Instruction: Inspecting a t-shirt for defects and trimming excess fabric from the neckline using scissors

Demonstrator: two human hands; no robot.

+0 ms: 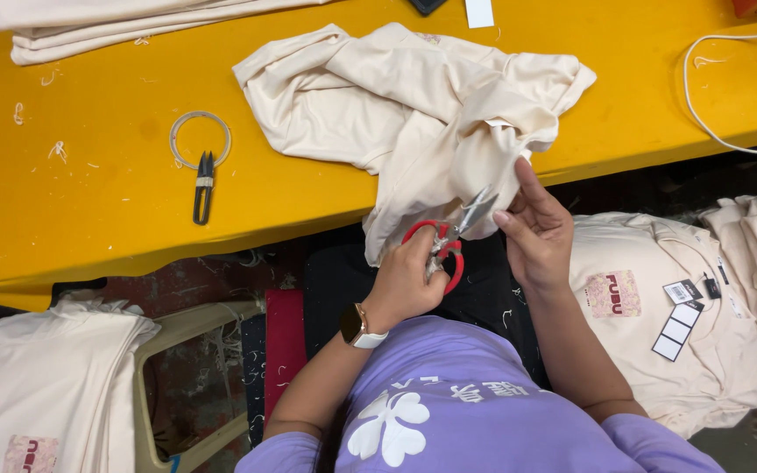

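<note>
Left hand (409, 280) fingers clamped in red-handled scissors (449, 241), blades parted at cream garment (422, 114) hanging off yellow surface (89, 201) edge. Right hand (536, 229) fingers pinch cloth beside blades. Risk: blades nick fabric or fingertip if cloth slackens.

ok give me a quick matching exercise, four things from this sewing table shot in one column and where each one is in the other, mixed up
Things
1. red-handled scissors
2. black thread snips
3. white cord
4. cream garment

Places
A. lying on the yellow table, far right
B. in the left hand
C. spread on the table, edge pinched by the right hand
D. on the table beside a pale ring

Pairs: 1-B, 2-D, 3-A, 4-C
</note>
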